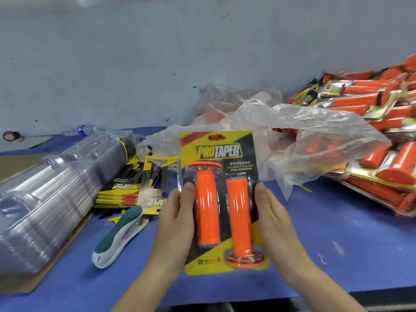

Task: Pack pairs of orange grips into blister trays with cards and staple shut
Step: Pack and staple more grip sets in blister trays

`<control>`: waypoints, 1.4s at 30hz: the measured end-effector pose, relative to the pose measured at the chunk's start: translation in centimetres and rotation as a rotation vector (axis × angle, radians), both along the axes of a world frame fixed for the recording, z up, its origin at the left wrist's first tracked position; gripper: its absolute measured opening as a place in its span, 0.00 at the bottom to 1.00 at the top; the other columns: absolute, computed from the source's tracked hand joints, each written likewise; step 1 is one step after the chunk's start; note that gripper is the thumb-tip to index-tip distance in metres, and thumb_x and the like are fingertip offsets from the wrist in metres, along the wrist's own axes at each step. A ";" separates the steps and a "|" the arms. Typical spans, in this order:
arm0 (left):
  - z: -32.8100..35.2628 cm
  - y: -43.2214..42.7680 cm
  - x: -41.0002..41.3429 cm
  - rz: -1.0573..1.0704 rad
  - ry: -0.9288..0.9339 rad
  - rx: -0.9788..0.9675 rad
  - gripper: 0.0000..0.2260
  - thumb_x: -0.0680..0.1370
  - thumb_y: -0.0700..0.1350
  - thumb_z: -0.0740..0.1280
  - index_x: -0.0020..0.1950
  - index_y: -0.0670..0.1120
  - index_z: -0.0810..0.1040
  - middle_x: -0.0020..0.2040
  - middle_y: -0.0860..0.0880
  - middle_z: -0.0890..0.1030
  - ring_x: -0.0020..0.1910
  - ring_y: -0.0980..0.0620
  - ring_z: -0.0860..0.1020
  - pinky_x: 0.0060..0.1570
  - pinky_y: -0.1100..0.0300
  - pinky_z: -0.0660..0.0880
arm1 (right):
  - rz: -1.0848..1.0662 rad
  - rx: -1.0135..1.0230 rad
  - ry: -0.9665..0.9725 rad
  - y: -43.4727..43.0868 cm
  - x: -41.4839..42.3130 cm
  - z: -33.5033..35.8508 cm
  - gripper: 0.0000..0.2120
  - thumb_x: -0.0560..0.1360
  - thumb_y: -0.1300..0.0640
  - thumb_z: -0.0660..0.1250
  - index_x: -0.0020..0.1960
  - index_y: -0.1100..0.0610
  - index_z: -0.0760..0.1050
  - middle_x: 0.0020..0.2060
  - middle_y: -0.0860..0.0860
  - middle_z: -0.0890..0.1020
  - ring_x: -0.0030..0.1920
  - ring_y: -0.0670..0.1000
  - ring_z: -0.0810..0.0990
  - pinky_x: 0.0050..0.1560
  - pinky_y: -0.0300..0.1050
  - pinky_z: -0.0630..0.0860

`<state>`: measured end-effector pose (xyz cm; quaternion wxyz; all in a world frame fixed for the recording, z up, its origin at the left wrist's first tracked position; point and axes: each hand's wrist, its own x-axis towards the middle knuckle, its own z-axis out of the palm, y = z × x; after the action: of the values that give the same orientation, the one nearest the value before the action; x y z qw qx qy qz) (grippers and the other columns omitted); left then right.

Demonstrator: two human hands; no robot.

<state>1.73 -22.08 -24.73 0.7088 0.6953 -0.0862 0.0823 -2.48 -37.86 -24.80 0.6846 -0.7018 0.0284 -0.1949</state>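
A blister pack (219,154) with a yellow-black card lies in front of me, two orange grips (207,210) side by side inside it. My left hand (175,219) holds its left edge, thumb on the front beside the left grip. My right hand (272,215) holds the right edge with fingers nearly straight. A green and white stapler (119,237) lies on the blue table left of the pack. Loose printed cards (126,188) are stacked behind the stapler. A stack of clear blister trays (45,194) lies at the far left.
A heap of finished orange packs (371,136) fills the right side. Crumpled clear plastic bags (304,136) with loose grips lie behind the held pack. A water bottle (84,129) lies by the grey wall. The blue table (349,244) edge runs along the bottom.
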 end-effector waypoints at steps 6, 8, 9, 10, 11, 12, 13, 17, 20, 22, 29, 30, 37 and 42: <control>-0.2 0.4 1.7 -0.081 0.243 -0.104 0.21 0.76 0.67 0.62 0.51 0.54 0.85 0.49 0.48 0.86 0.49 0.48 0.85 0.52 0.50 0.81 | 0.082 0.136 0.183 -0.5 0.1 -1.4 0.25 0.77 0.36 0.54 0.52 0.51 0.82 0.45 0.46 0.86 0.49 0.43 0.84 0.50 0.41 0.76; -0.3 0.6 2.2 -0.070 0.287 -0.135 0.20 0.78 0.63 0.63 0.52 0.50 0.85 0.49 0.45 0.86 0.49 0.46 0.85 0.52 0.48 0.80 | 0.080 0.134 0.202 -0.4 0.1 -1.8 0.25 0.77 0.36 0.55 0.52 0.53 0.82 0.47 0.47 0.86 0.52 0.46 0.84 0.55 0.44 0.77; -0.3 0.6 2.3 -0.067 0.313 -0.140 0.20 0.78 0.62 0.64 0.53 0.47 0.84 0.50 0.43 0.86 0.48 0.45 0.85 0.49 0.50 0.80 | 0.079 0.131 0.220 -0.5 0.1 -1.9 0.25 0.77 0.37 0.55 0.52 0.54 0.82 0.47 0.47 0.86 0.53 0.48 0.83 0.57 0.47 0.78; -0.4 0.7 2.4 -0.062 0.328 -0.139 0.22 0.77 0.62 0.65 0.55 0.45 0.82 0.50 0.42 0.85 0.47 0.45 0.84 0.46 0.51 0.79 | 0.079 0.124 0.240 -0.7 0.1 -2.0 0.24 0.78 0.38 0.55 0.52 0.54 0.82 0.47 0.48 0.86 0.53 0.50 0.83 0.58 0.48 0.78; -0.4 0.8 2.6 -0.062 0.338 -0.132 0.23 0.77 0.62 0.65 0.57 0.43 0.80 0.50 0.41 0.85 0.45 0.45 0.83 0.43 0.52 0.78 | 0.082 0.113 0.255 -0.9 0.2 -2.1 0.24 0.79 0.38 0.56 0.52 0.55 0.82 0.47 0.50 0.86 0.53 0.50 0.83 0.58 0.50 0.78; -0.5 1.0 2.8 -0.069 0.338 -0.121 0.23 0.77 0.62 0.66 0.55 0.42 0.79 0.48 0.41 0.85 0.42 0.46 0.82 0.39 0.54 0.77 | 0.089 0.097 0.260 -1.1 0.2 -2.1 0.24 0.79 0.38 0.56 0.52 0.56 0.81 0.47 0.53 0.86 0.51 0.50 0.83 0.58 0.51 0.78; -0.5 1.2 2.9 -0.078 0.332 -0.106 0.20 0.77 0.61 0.66 0.52 0.44 0.80 0.44 0.43 0.84 0.39 0.49 0.81 0.34 0.58 0.77 | 0.096 0.076 0.255 -1.4 0.2 -2.0 0.25 0.78 0.38 0.56 0.52 0.58 0.80 0.47 0.55 0.85 0.49 0.50 0.82 0.58 0.54 0.77; -0.5 2.0 3.4 -0.145 0.327 -0.072 0.10 0.78 0.54 0.67 0.48 0.48 0.82 0.41 0.47 0.84 0.37 0.55 0.80 0.31 0.60 0.77 | 0.095 -0.057 0.216 -2.0 -0.1 -1.6 0.33 0.76 0.35 0.56 0.51 0.66 0.73 0.38 0.58 0.75 0.41 0.47 0.73 0.55 0.57 0.75; -0.5 2.3 3.4 -0.218 0.320 -0.057 0.13 0.76 0.57 0.68 0.49 0.48 0.84 0.44 0.46 0.85 0.39 0.54 0.82 0.34 0.60 0.78 | 0.052 -0.185 0.200 -2.2 -0.2 -1.4 0.34 0.74 0.34 0.55 0.47 0.69 0.70 0.35 0.53 0.71 0.37 0.48 0.70 0.45 0.55 0.74; -0.4 2.5 3.4 -0.233 0.292 -0.045 0.14 0.72 0.60 0.69 0.45 0.50 0.86 0.44 0.46 0.85 0.39 0.54 0.82 0.35 0.60 0.78 | 0.037 -0.225 0.186 -2.3 -0.3 -1.3 0.33 0.75 0.35 0.54 0.46 0.68 0.69 0.34 0.53 0.70 0.36 0.48 0.69 0.43 0.55 0.73; -0.3 2.4 3.3 -0.158 0.274 -0.029 0.17 0.76 0.60 0.66 0.47 0.49 0.86 0.46 0.43 0.86 0.40 0.52 0.83 0.35 0.58 0.78 | 0.063 -0.243 0.151 -2.0 -0.6 -1.5 0.31 0.77 0.37 0.55 0.47 0.68 0.71 0.34 0.57 0.70 0.36 0.48 0.68 0.41 0.56 0.72; -0.3 2.4 3.3 -0.155 0.287 -0.036 0.17 0.78 0.59 0.66 0.49 0.48 0.86 0.46 0.43 0.86 0.40 0.52 0.83 0.36 0.57 0.79 | 0.055 -0.247 0.135 -2.0 -0.6 -1.5 0.31 0.77 0.37 0.55 0.46 0.67 0.70 0.33 0.55 0.69 0.35 0.48 0.67 0.40 0.55 0.71; 0.1 0.3 2.2 -0.115 0.366 -0.230 0.23 0.79 0.62 0.61 0.53 0.45 0.86 0.51 0.42 0.85 0.50 0.45 0.84 0.49 0.50 0.82 | 0.007 -0.179 0.055 -1.7 -0.3 -2.1 0.32 0.77 0.35 0.56 0.45 0.68 0.69 0.34 0.54 0.70 0.36 0.48 0.67 0.39 0.49 0.68; -0.9 -1.2 0.3 -0.136 0.510 -0.192 0.29 0.76 0.70 0.57 0.54 0.48 0.85 0.48 0.43 0.86 0.48 0.43 0.85 0.54 0.43 0.80 | -0.070 0.114 0.148 -1.7 0.0 -2.5 0.24 0.80 0.39 0.56 0.46 0.55 0.82 0.40 0.44 0.85 0.41 0.40 0.82 0.44 0.39 0.76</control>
<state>2.00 -23.25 -25.67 0.7742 0.6157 0.0568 -0.1353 -2.48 -39.59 -27.33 0.7121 -0.6730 0.1144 -0.1643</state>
